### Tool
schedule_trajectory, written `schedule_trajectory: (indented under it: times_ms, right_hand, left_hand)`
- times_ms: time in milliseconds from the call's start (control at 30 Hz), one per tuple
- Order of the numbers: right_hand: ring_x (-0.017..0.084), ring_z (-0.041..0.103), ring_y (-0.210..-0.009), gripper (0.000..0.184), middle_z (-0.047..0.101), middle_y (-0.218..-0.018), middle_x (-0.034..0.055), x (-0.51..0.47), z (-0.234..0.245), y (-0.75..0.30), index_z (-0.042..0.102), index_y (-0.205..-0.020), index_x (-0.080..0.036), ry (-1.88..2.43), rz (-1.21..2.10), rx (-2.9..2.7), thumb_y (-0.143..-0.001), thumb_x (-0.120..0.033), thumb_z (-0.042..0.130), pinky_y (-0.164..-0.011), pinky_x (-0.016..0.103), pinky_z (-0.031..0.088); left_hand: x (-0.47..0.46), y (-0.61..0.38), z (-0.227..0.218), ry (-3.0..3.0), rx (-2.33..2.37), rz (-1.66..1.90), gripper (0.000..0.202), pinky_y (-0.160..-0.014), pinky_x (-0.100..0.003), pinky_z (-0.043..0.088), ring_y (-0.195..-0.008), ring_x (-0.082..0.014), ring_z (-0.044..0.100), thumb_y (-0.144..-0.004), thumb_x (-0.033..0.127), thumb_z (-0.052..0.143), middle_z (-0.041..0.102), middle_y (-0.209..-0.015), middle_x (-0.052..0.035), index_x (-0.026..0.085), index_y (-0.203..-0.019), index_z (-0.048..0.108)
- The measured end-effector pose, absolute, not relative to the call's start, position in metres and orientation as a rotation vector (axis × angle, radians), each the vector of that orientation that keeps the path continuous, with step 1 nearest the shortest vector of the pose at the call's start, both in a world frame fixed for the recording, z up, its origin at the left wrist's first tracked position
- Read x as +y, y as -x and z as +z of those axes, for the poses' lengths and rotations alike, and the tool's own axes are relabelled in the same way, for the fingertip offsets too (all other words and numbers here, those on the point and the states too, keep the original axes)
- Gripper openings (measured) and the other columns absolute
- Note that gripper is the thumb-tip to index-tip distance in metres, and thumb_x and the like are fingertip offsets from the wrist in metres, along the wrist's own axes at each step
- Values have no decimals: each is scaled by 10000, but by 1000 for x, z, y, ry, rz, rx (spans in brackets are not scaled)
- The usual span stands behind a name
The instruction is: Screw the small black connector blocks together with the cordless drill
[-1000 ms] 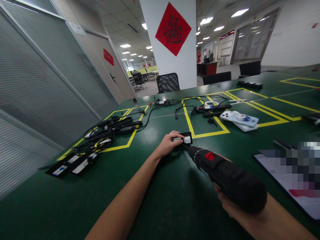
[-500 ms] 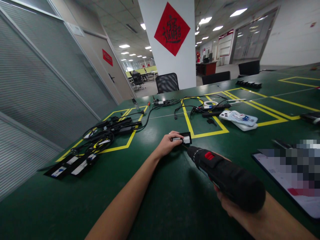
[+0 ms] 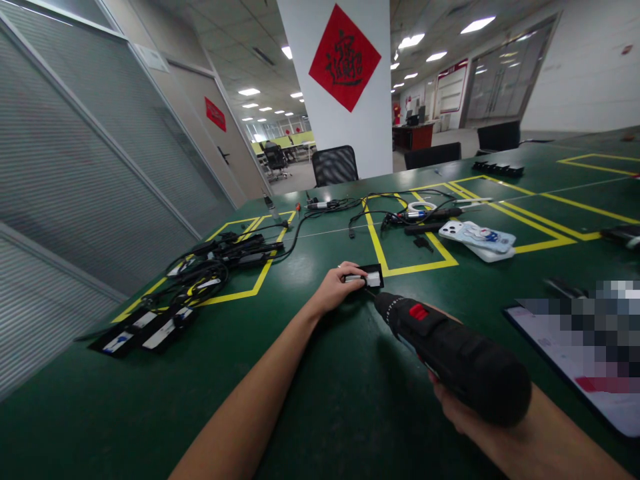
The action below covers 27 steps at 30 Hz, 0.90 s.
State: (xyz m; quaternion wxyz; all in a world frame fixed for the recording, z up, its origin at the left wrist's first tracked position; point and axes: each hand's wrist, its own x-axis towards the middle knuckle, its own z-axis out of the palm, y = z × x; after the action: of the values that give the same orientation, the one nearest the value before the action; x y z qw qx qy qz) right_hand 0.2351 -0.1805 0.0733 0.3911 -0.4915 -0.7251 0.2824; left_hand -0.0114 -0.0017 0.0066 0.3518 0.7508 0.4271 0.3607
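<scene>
My left hand (image 3: 334, 289) is closed on a small black box with a white label (image 3: 369, 276), pressing it against the green table (image 3: 320, 400). My right hand (image 3: 453, 408) grips a black cordless screwdriver with a red switch (image 3: 450, 353). Most of that hand is hidden behind the tool's body. The tool's tip points at the near edge of the small box, just right of my left fingers.
Black power adapters and tangled cables (image 3: 210, 267) lie at the left inside yellow floor-tape squares. Phones (image 3: 477, 238) and more cables (image 3: 400, 213) sit farther back. A tablet-like panel (image 3: 580, 347) lies at the right. Office chairs (image 3: 335, 165) stand beyond the table by a white pillar.
</scene>
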Motion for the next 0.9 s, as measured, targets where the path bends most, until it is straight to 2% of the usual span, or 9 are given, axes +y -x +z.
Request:
schedule_trajectory:
  times_ms: [167, 567, 900]
  right_hand:
    - [276, 513, -1189, 809, 565, -1292, -17, -179, 73, -231, 392, -1320, -350, 1246, 729, -1810, -608, 17, 508, -1013, 496, 403]
    - [313, 485, -1207, 853, 531, -1332, -5, -181, 74, -235, 365, -1349, -359, 1224, 745, -1835, -601, 14, 537, -1023, 524, 370]
    - [302, 464, -1233, 826, 504, -1352, -3, -179, 68, -234, 370, -1347, -335, 1218, 766, -1843, -616, 14, 531, -1043, 543, 341]
  left_hand:
    - [-2, 12, 6, -1939, 1106, 920, 254, -957, -335, 382, -1063, -200, 509, -751, 315, 622, 543, -1120, -75, 177, -955, 680]
    - [-2, 12, 6, -1949, 1095, 932, 241, -957, -334, 376, -1066, -201, 508, -754, 313, 620, 542, -1115, -71, 183, -947, 682]
    - [-1, 13, 6, -1937, 1069, 934, 250, -960, -340, 368, -1066, -207, 506, -751, 314, 631, 541, -1105, -79, 172, -951, 682]
